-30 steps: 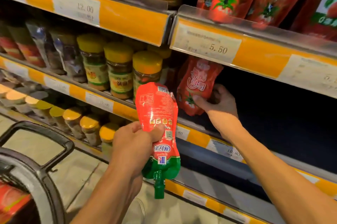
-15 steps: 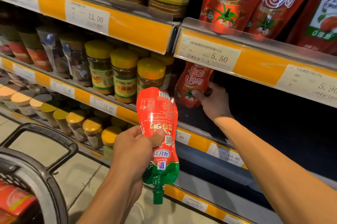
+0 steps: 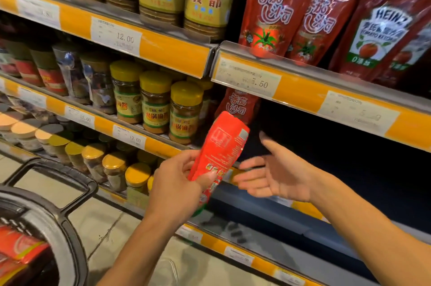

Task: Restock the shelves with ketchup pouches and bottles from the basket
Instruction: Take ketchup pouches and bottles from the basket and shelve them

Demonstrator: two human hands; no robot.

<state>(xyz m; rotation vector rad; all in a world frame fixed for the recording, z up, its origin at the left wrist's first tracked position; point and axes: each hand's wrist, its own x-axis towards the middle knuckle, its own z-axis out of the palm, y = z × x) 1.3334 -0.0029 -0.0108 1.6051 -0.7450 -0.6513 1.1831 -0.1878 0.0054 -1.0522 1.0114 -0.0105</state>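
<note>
Since half a second ago the right hand (image 3: 277, 173) has left the shelved ketchup pouch (image 3: 240, 105) and come back out, now spread open, palm up, empty, just right of the held pouch (image 3: 219, 150). That held pouch, the landmark here, is red and tilted with its top toward the shelf; the left hand (image 3: 177, 183) grips its lower half with curled fingers and thumb, and its small back print is too blurred to read. Just above and behind it the shelved ketchup pouch stands upright with white Chinese script, under a price tag (image 3: 247, 80) reading 5.50. Left of the held pouch stand yellow-lidded jars (image 3: 156, 101) with Chinese labels; tags reading 12.00 sit on the orange rail below them and on the rail above. Higher up, above the held pouch, stand more red pouches (image 3: 270, 10), and to their right Heinz bottles (image 3: 382, 31) marked "TOMATO KETCHUP". Far down to the left is the basket (image 3: 53, 222), dark-handled, with red packs inside, on a pale tiled floor (image 3: 98, 220).
</note>
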